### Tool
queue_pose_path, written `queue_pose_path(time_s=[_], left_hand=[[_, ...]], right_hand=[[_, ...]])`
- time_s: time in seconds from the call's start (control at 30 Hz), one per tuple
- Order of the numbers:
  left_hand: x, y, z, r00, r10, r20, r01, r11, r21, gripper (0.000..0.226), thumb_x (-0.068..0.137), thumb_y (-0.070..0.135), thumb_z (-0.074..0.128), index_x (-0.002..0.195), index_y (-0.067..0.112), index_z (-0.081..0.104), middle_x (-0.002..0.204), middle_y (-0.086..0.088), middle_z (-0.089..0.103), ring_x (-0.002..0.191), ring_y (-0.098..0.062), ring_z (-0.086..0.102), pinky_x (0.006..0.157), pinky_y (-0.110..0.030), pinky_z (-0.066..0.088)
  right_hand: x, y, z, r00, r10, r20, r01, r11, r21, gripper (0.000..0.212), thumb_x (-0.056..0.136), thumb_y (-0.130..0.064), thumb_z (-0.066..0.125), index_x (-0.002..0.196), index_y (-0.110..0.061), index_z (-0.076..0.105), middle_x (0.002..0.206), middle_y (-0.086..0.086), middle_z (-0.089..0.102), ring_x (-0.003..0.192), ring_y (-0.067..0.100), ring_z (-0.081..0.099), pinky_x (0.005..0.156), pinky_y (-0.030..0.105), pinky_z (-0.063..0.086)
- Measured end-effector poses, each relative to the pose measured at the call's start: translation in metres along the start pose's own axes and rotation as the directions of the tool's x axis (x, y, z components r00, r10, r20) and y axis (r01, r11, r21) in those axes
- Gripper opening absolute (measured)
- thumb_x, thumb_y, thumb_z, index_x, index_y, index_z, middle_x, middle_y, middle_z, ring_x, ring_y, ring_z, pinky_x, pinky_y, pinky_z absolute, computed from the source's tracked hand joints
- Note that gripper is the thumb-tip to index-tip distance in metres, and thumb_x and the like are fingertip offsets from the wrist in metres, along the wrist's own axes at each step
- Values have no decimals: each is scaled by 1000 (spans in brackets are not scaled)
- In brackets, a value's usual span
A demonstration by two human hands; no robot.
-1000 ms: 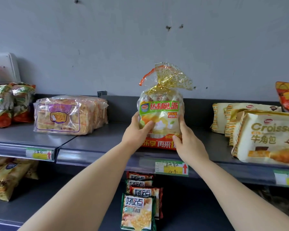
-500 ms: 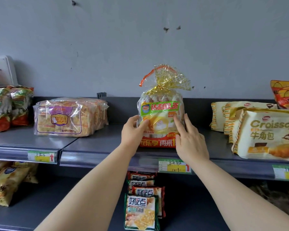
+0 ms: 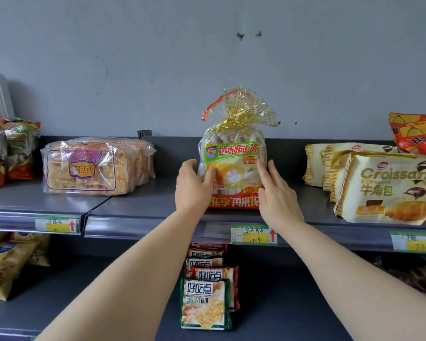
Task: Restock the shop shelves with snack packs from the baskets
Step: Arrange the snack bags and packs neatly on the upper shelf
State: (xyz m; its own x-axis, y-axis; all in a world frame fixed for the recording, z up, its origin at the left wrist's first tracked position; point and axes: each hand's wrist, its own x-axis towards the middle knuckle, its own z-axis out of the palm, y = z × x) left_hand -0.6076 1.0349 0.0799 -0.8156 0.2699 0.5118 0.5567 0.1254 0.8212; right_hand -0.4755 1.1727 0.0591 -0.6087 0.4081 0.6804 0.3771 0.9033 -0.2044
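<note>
My left grip (image 3: 191,190) cups the likely soft, light cake bag (image 3: 231,153) low on its side, while my right grip (image 3: 278,198) lies spread flat opposite.

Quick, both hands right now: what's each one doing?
Left hand: grips the pie bag at its left edge, thumb on the front.
Right hand: open, straight fingers against the bag's right side.

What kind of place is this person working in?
Probably a small grocery shop: grey shelves hold packaged snacks like croissant bags, price tags line the shelf edge, and the left hand holds a pie bag.
</note>
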Motion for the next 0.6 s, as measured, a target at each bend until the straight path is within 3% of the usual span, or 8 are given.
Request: queue_pose_path(time_s=[0.1, 0.23, 0.43, 0.6], left_hand=[[0, 3, -5, 995, 85, -55, -78, 989, 124, 55, 96, 44, 56, 143, 22, 39, 143, 5, 47, 130, -14, 46, 95, -37, 47], [-9, 5, -10, 998, 35, -59, -29, 994, 108, 47, 99, 35, 53, 141, 21, 41, 145, 4, 46, 128, -16, 46, 93, -35, 44], [-27, 7, -21, 998, 36, 56, -45, 983, 177, 37, 99, 12, 43, 134, 21, 49, 138, 1, 52, 123, -19, 51, 93, -38, 49], [-40, 10, -25, 976, 133, 170, -169, 961, 220, 32, 96, 11, 44, 106, 31, 67, 121, -1, 62, 94, -20, 62, 76, -36, 56]], right_hand=[[-5, -3, -4, 999, 33, -33, -33, 999, 7, 65, 103, -22, 38, 155, -29, 1, 163, 5, 7, 147, 23, 22, 114, 43, 32], [-14, -9, -7, 984, 172, -41, -171, 985, 17, 62, 103, -22, 39, 155, -20, 8, 163, 6, 10, 147, 22, 21, 114, 43, 33], [-29, -23, -14, 982, 188, -30, -188, 982, 9, 62, 100, -18, 45, 154, -19, 16, 162, 6, 14, 147, 23, 22, 114, 45, 33], [-46, -23, -23, 985, 170, -20, -171, 984, -48, 51, 101, -21, 44, 151, -19, 30, 160, 4, 24, 149, 20, 17, 117, 42, 26]])
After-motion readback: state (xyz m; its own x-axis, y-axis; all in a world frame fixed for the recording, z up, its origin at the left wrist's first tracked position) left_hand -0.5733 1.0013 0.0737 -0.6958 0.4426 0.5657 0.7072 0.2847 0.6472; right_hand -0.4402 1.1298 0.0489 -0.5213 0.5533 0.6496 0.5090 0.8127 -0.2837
